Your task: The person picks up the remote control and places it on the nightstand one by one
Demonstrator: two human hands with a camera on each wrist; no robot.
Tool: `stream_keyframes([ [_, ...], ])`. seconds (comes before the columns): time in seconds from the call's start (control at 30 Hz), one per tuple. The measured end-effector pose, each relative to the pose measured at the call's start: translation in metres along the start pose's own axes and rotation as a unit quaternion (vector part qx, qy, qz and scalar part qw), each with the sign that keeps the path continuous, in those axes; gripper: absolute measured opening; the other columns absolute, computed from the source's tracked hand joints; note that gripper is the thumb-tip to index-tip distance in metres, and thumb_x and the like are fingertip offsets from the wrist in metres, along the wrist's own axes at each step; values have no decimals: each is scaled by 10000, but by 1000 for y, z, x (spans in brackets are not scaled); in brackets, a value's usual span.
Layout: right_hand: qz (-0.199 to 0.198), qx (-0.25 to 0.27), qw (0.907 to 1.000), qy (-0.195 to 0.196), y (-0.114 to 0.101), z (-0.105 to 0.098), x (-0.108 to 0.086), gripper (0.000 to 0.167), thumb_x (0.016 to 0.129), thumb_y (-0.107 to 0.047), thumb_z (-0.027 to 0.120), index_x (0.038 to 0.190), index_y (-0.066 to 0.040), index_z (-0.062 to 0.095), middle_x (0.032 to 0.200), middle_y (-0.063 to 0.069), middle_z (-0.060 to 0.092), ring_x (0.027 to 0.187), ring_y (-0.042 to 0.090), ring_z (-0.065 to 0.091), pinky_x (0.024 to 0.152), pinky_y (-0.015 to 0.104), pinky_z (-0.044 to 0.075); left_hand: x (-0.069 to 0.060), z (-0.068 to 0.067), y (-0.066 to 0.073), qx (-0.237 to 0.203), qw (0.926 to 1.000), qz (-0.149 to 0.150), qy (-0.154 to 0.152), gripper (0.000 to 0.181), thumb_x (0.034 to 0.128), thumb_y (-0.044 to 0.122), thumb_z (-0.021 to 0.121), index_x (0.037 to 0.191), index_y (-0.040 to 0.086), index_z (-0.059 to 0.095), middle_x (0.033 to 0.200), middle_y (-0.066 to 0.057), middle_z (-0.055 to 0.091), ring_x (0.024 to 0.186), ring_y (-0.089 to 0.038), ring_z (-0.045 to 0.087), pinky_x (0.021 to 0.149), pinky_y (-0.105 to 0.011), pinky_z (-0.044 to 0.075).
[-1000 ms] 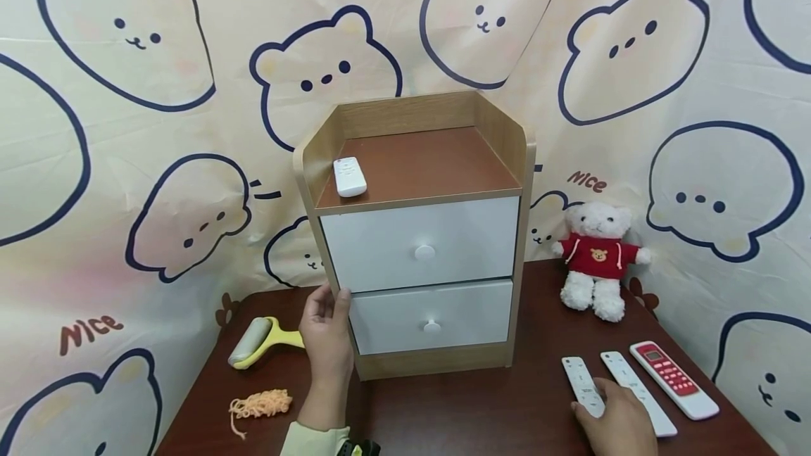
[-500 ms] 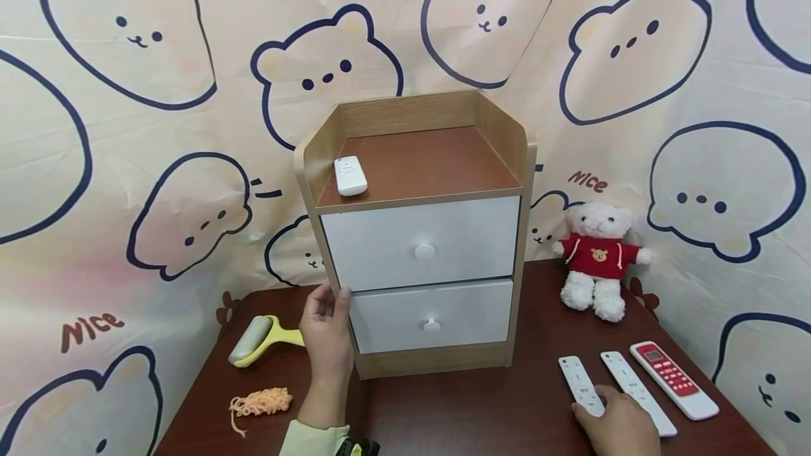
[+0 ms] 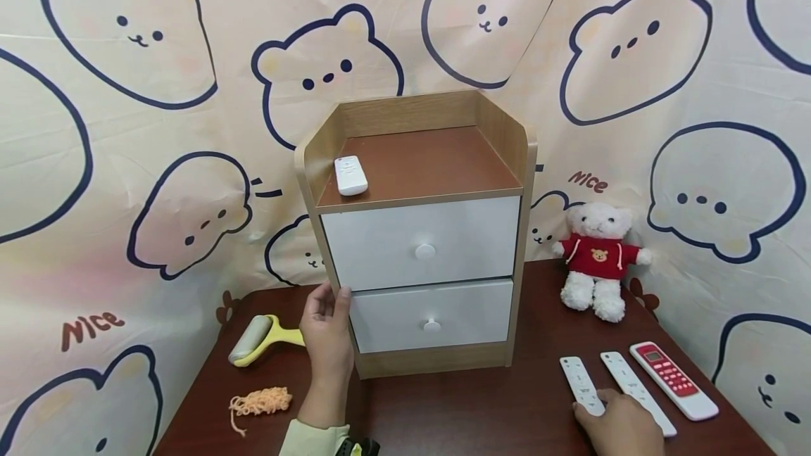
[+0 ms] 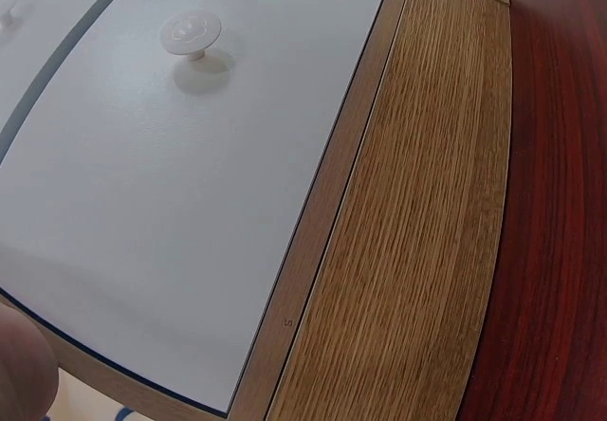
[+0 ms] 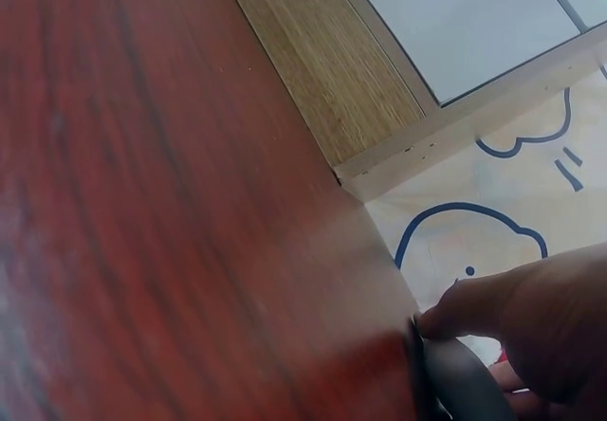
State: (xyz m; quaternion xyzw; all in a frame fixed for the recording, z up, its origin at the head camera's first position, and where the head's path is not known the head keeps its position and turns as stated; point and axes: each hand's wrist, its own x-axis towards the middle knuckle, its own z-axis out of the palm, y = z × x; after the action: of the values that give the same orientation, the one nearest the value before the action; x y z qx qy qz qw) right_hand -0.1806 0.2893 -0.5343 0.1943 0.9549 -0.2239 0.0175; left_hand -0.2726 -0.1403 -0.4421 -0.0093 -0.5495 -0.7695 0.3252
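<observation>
My left hand (image 3: 326, 343) rests against the left edge of a small wooden two-drawer cabinet (image 3: 434, 359), thumb at the front edge and fingers by the side wall. Only the thumb tip (image 4: 21, 364) shows in the left wrist view. At the table's right, my right hand (image 3: 622, 422) grips the near end of a slim white remote control (image 3: 579, 377), which lies at a slant. Close by the hand is a second slim white remote (image 3: 636, 385), partly covered by it. In the right wrist view the thumb presses the dark-looking remote (image 5: 460, 378); the other fingers are mostly hidden.
A white remote (image 3: 350, 176) lies on the cabinet's top shelf. Both white drawers are closed. Far right are a red-and-white remote (image 3: 674, 380) and a teddy bear (image 3: 598, 259) in red. A yellow-handled roller (image 3: 262, 340) and orange cord (image 3: 261, 402) lie left.
The right hand has moved very slightly to the right, and the far end of its remote has shifted a little. The left hand has stayed in place at the cabinet.
</observation>
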Motion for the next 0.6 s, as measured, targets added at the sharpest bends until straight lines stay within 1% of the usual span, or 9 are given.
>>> stream_keyframes([
  [0.13,-31,-9,10000,20,-1,-2,-1,676,865,-476,829,1206,97,718,1048,284,774,897,462,734,788,631,566,0,0,1,13,10000,-5,8,302,1031,102,767,1302,10,672,1161,-3,692,1110,-146,650,930,-189,585],
  [0.23,23,99,9999,50,-3,-3,-4,700,861,-502,823,1218,91,722,1043,279,778,882,443,737,787,625,566,0,0,1,5,10000,-24,22,303,1031,104,767,1303,10,672,1163,2,695,1116,-143,652,935,-186,584],
  [0.33,118,255,9992,276,-6,-4,-7,750,848,-542,831,1242,87,721,1041,276,774,873,423,733,793,607,568,-1,0,2,4,10000,-53,50,301,1028,98,770,1300,11,675,1163,4,697,1116,-139,655,938,-185,584],
  [0.43,65,416,9958,818,-12,-5,-12,764,840,-559,852,1261,67,728,1053,285,760,887,431,725,816,603,569,-1,0,1,-5,10000,-57,52,305,1025,90,772,1302,8,673,1168,1,696,1123,-141,658,944,-187,585],
  [0.5,-36,548,9903,1277,-18,-7,-17,734,833,-545,872,1257,41,744,1036,275,754,887,426,720,807,581,569,0,1,1,-15,10000,-53,49,307,1023,86,773,1302,8,673,1172,-2,698,1129,-144,661,947,-191,587],
  [0.53,-75,656,9867,1488,-22,-9,-20,715,829,-534,885,1252,27,756,1021,260,755,873,407,716,780,546,566,0,1,1,-20,10000,-43,39,306,1024,88,772,1302,7,672,1175,-2,699,1135,-143,660,949,-189,585],
  [0.6,-89,942,9778,1871,-31,-14,-28,682,806,-505,918,1235,6,779,980,207,768,829,334,703,701,431,546,0,1,1,-20,10000,-41,38,304,1024,89,772,1301,10,673,1179,0,701,1142,-143,660,948,-187,584],
])
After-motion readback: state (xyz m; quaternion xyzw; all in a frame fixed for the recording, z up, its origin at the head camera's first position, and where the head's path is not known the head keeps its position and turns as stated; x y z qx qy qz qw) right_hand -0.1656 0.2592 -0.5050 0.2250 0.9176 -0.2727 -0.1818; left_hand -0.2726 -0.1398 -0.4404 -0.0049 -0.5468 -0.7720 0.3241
